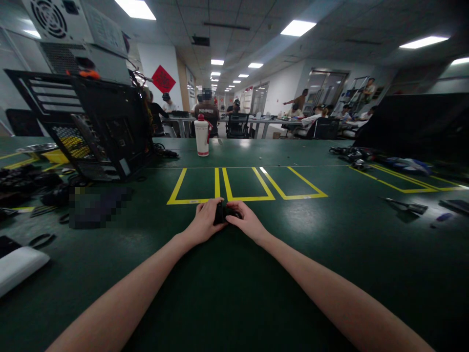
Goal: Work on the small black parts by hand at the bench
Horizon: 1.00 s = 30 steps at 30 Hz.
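Note:
In the middle of the head view, both hands meet over the green table (227, 293) at the near edge of the yellow tape outlines (249, 199). My left hand (205, 221) is closed around a small black object (219, 214), its fingers over the top and the thumb below. From the other side my right hand (248, 223) grips the object's rounded, loop-like end, thumb and fingers curled about it. Much of the object is covered by the fingers, and its exact kind cannot be made out.
An opened black computer case (110, 127) stands at left, a grey power supply (73, 22) on top. Beyond the tape is a white bottle (202, 137) with a red lid. A screwdriver-like tool (412, 207) lies right. A white object (22, 266) is near left. People sit farther back.

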### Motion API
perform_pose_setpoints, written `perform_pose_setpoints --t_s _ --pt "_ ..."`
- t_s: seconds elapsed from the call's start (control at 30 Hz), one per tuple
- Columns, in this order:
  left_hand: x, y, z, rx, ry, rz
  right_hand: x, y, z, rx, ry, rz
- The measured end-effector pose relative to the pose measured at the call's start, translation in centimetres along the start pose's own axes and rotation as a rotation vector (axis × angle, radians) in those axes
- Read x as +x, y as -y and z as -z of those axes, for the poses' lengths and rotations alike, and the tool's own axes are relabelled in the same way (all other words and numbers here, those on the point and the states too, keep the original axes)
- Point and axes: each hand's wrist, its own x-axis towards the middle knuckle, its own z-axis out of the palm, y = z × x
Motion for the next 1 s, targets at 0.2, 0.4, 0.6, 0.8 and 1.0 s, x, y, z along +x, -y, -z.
perform_pose_setpoints --t_s 0.2,0.4,0.6,0.8,1.0 --pt "0.5 1.3 0.0 -0.075 0.044 0.236 -0.7 0.8 0.5 -0.351 0.021 -0.013" --pt "0.7 1.7 0.4 -0.205 0.072 0.287 -0.9 1.0 2.9 -0.363 0.274 -0.031" --pt "0.8 1.2 0.3 -0.28 0.039 0.291 -0.8 0.5 3.1 -0.307 0.204 -0.013" --pt "-0.5 0.2 0.6 -0.246 0.028 0.246 -2.1 1.2 1.8 -0.351 0.075 -0.016" --pt "-6.8 -2.9 3.4 -0.196 0.144 0.182 -8.2 5.3 0.0 -0.441 0.114 0.01"
